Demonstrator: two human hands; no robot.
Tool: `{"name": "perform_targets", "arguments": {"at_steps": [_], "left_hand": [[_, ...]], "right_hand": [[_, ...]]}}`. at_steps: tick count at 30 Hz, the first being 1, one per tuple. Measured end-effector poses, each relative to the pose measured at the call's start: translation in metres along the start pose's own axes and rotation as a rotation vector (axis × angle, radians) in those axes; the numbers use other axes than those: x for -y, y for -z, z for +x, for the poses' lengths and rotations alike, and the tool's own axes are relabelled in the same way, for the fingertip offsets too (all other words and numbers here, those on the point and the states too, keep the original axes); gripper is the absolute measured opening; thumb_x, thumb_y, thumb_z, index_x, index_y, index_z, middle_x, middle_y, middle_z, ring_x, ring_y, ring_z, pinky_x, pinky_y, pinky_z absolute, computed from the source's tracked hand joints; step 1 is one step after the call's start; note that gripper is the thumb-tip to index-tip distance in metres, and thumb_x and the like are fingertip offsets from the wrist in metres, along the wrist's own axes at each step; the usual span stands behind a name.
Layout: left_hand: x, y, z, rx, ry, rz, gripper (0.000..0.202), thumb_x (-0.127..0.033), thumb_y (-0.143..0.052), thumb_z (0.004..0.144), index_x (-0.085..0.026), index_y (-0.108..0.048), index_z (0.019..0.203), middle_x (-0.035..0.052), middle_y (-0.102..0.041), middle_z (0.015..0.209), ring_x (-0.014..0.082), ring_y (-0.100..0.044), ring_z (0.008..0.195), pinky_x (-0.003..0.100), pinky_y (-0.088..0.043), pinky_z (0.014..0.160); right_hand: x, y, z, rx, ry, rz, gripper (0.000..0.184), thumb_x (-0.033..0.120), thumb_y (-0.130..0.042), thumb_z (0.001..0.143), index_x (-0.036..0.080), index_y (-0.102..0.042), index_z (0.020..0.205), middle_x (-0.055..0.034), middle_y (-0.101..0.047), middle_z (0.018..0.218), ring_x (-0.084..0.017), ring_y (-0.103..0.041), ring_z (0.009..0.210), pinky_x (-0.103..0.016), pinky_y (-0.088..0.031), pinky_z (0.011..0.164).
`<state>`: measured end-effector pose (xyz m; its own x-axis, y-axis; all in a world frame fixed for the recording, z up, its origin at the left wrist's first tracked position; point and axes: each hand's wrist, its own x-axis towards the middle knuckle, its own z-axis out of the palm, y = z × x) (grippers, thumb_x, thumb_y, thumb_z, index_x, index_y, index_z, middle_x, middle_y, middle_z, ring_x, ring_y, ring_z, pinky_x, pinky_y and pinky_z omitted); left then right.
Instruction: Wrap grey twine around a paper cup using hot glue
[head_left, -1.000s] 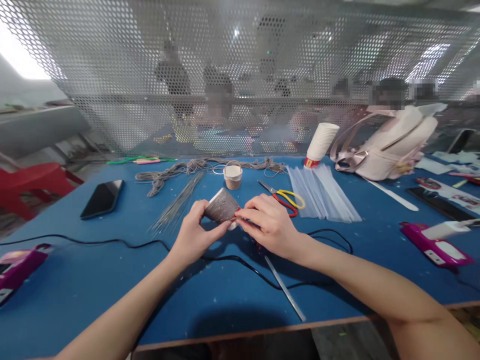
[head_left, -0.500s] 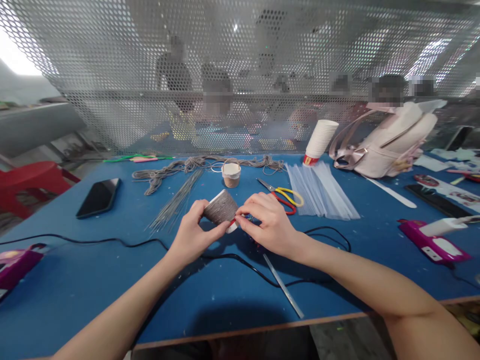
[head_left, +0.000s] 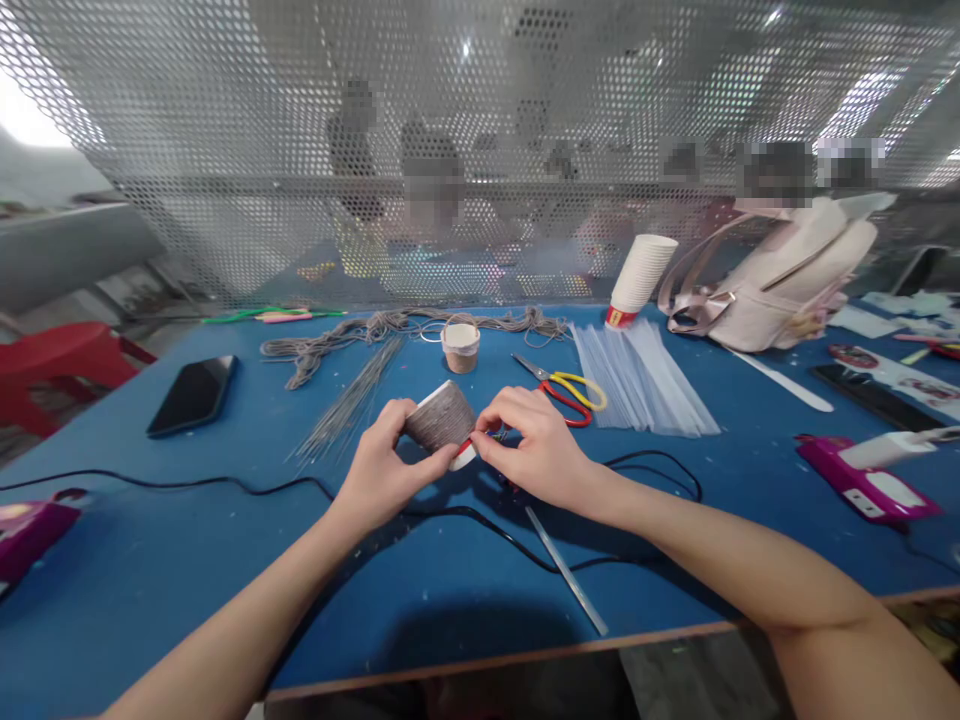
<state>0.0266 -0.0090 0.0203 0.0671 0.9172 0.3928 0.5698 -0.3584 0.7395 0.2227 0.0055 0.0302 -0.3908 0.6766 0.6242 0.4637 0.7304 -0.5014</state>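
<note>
My left hand (head_left: 384,462) holds a paper cup (head_left: 442,418) tilted on its side, thumb near the rim and fingers around the far end. Grey cord is wound closely around most of the cup; a red band and white rim show at its right end. At that end my right hand (head_left: 529,440) is closed, thumb and fingertips pinched together against the cup. Whatever they pinch is too small to make out. Under the right hand lies something dark, mostly hidden. Behind the cup stand a small brown-and-white cup (head_left: 460,348) and scissors (head_left: 562,388) with red and yellow handles.
Grey cord (head_left: 322,348) and cut strands (head_left: 352,400) lie behind my left hand. Clear plastic strips (head_left: 645,380), stacked paper cups (head_left: 641,280) and a backpack (head_left: 780,280) are at right. A black cable (head_left: 480,515), clear stick (head_left: 566,570) and phone (head_left: 193,395) also lie on the blue table (head_left: 187,560).
My right fingertips have shifted slightly at the cup's red end, showing a bit more of the band. The cup stays in my left hand at nearly the same tilt.
</note>
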Motion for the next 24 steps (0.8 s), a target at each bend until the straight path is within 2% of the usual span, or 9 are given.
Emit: {"name": "perform_targets", "arguments": {"at_steps": [8, 24], "left_hand": [[-0.0007, -0.0002, -0.0004, -0.004, -0.017, 0.005, 0.029, -0.042, -0.067, 0.069, -0.020, -0.050, 0.078, -0.0014, -0.048, 0.075, 0.0140, -0.046, 0.069, 0.028, -0.040, 0.063], [0.0017, 0.0004, 0.0007, -0.004, -0.099, 0.032, 0.027, -0.039, -0.067, 0.069, -0.020, -0.049, 0.076, -0.0007, -0.049, 0.076, 0.0147, -0.048, 0.070, 0.029, -0.041, 0.064]], "right_hand": [[0.0028, 0.0009, 0.0013, 0.051, -0.127, 0.077, 0.013, 0.015, -0.062, 0.079, 0.019, -0.055, 0.069, 0.0014, -0.060, 0.072, -0.014, -0.055, 0.072, -0.031, -0.037, 0.073], [0.0029, -0.0002, 0.0017, 0.066, -0.179, 0.082, 0.015, 0.012, -0.063, 0.076, 0.019, -0.054, 0.067, 0.0022, -0.059, 0.071, -0.014, -0.054, 0.072, -0.032, -0.035, 0.073]]}}
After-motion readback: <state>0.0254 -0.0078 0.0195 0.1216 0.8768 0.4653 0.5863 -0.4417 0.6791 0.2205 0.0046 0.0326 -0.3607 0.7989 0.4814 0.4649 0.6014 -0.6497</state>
